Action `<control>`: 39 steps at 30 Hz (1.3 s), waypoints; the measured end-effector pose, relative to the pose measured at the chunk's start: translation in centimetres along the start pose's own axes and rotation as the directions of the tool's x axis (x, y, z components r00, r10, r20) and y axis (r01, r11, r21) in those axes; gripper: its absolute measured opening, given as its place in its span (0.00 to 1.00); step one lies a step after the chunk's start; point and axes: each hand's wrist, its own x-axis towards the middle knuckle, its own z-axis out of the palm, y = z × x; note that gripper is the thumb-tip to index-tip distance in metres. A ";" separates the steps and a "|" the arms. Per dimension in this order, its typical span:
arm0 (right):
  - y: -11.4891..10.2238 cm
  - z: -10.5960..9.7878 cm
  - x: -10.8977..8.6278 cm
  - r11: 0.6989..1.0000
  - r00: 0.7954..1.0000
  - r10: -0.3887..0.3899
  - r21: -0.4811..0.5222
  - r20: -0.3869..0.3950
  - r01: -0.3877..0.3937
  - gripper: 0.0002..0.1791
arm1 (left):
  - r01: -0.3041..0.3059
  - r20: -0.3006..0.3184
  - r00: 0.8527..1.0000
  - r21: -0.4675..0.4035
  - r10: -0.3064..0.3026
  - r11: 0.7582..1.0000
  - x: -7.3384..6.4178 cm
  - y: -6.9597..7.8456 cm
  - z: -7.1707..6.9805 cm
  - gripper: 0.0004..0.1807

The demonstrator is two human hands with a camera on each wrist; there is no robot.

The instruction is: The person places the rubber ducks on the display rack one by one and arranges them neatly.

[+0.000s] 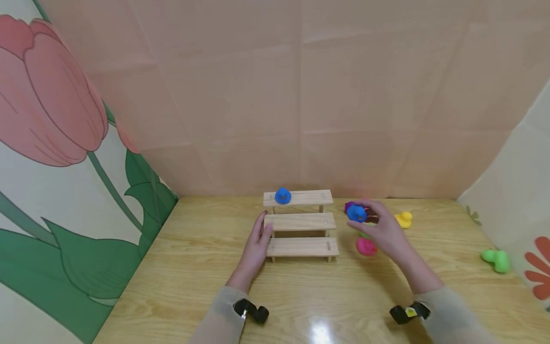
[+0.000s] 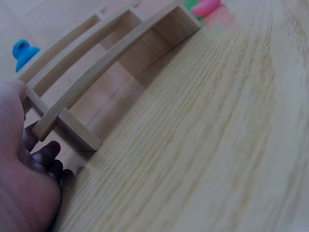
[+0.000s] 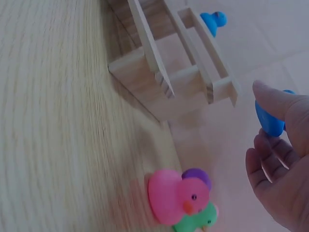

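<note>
A three-tier wooden step shelf [image 1: 301,222] stands on the table, with one blue rubber duck [image 1: 282,196] on the left of its top tier. My left hand [image 1: 257,243] grips the shelf's left end, thumb by the middle tier; in the left wrist view its fingers curl below the board. To the right of the shelf, my right hand [image 1: 384,229] pinches a second blue rubber duck [image 3: 270,118] between thumb and fingers, raised above the table. Below that hand are a pink duck [image 3: 166,195], a green duck [image 3: 195,220] and a purple toy [image 3: 198,177], partly hidden.
A yellow duck [image 1: 404,220] sits to the right, behind my right hand. Farther right, a light green duck [image 1: 496,260] lies near the right wall panel. A beige cloth backdrop [image 1: 301,95] rises at the table's back edge, and a tulip-patterned panel [image 1: 56,95] borders the left.
</note>
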 end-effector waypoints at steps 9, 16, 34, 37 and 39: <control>-0.6 1.6 1.4 1.000 1.000 -0.020 -0.012 0.005 0.020 0.32 | -0.005 -0.004 1.000 -0.005 0.005 1.000 0.2 -0.3 -0.1 0.35; -1.3 2.8 2.6 0.999 0.999 -0.034 0.019 0.031 0.034 0.32 | 0.005 -0.005 1.000 0.005 -0.005 1.000 0.2 -0.5 0.0 0.36; -3.7 5.1 5.4 0.999 0.996 -0.025 -0.029 0.080 0.027 0.31 | -0.023 -0.008 1.000 -0.005 0.023 1.000 0.4 -1.0 -0.5 0.38; -4.1 5.6 5.8 0.998 0.996 -0.048 -0.042 0.077 0.051 0.32 | -0.021 -0.003 1.000 -0.001 0.021 1.000 0.3 -1.0 -0.5 0.37; -4.5 5.9 6.2 0.996 0.995 -0.066 -0.059 0.069 0.070 0.32 | -0.020 0.000 1.000 0.003 0.020 1.000 0.3 -0.9 -0.6 0.38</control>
